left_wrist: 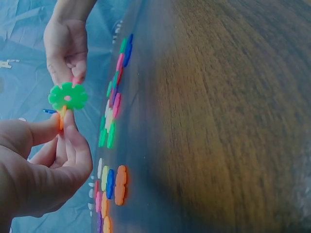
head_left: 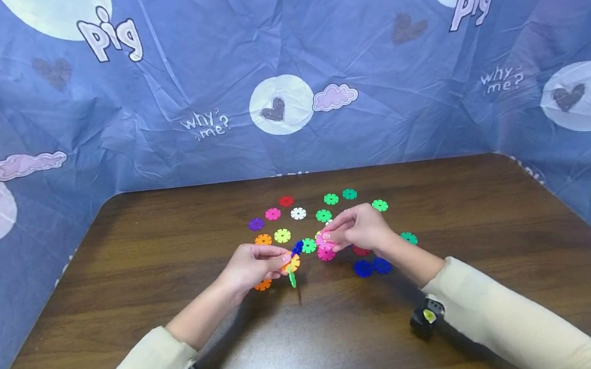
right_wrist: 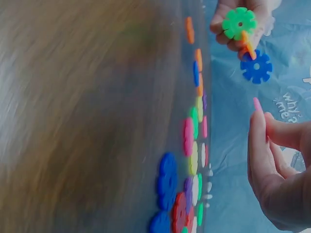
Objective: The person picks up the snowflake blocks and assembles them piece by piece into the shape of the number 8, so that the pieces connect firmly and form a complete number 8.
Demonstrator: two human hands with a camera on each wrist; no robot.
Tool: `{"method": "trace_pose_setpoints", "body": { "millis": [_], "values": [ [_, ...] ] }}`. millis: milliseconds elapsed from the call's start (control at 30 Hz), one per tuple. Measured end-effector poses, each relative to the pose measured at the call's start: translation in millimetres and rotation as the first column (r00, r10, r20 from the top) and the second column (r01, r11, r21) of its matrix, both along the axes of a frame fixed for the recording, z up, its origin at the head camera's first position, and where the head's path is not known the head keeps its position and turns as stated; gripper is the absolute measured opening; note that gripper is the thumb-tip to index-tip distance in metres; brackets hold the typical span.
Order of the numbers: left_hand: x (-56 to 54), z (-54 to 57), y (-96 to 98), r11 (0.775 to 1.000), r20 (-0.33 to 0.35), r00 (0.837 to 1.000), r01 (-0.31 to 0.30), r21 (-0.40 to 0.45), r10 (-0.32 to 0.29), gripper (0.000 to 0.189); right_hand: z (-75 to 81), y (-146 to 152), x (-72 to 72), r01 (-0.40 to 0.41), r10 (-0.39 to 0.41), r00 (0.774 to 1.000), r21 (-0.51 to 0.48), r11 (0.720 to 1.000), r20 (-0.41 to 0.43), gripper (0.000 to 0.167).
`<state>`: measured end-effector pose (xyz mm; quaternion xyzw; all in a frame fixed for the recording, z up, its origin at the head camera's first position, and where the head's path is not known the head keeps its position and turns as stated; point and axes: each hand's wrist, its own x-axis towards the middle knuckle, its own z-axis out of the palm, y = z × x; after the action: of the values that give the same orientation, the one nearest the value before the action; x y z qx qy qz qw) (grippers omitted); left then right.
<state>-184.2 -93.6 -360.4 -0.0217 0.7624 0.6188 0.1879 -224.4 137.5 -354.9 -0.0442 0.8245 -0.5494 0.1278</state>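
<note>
My left hand [head_left: 252, 266] pinches an orange notched plastic disc [head_left: 293, 263] between thumb and fingers. Joined to that disc are a green notched disc [left_wrist: 68, 96], hanging lower, and a blue notched disc [right_wrist: 256, 67] on the side toward my other hand. My right hand [head_left: 363, 226] pinches a pink notched disc [right_wrist: 257, 104] by its edge, held thin side up in the right wrist view. A gap separates the pink disc from the blue one there. Both hands are raised over the tabletop, facing each other.
Loose discs lie around the hands on the brown wooden table [head_left: 137, 273]: red [head_left: 286, 201], white [head_left: 298, 213], purple [head_left: 256, 224], yellow [head_left: 282, 236], dark blue [head_left: 362, 269] and several greens [head_left: 380, 205]. A blue printed cloth [head_left: 377, 134] hangs behind the table.
</note>
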Motion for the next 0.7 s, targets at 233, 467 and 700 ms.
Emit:
{"method": "trace_pose_setpoints", "body": {
  "millis": [233,467,700],
  "values": [
    [-1.2,2.2,-0.9,0.998,-0.012,1.0,0.027,-0.054,-0.028,0.027,7.2,-9,3.5,0.015,-0.004,0.997,-0.144,0.99,0.076,0.025],
    [-0.8,2.9,0.2,0.994,-0.008,0.999,0.04,-0.098,-0.041,0.025,8.1,-14,6.2,0.033,-0.019,0.996,-0.154,0.987,0.092,0.025],
    [1.1,2.3,2.1,0.991,-0.004,0.999,0.049,-0.121,-0.05,0.022,6.2,-16,7.0,0.021,0.004,0.991,-0.184,0.983,0.131,0.025]
  ]
}}
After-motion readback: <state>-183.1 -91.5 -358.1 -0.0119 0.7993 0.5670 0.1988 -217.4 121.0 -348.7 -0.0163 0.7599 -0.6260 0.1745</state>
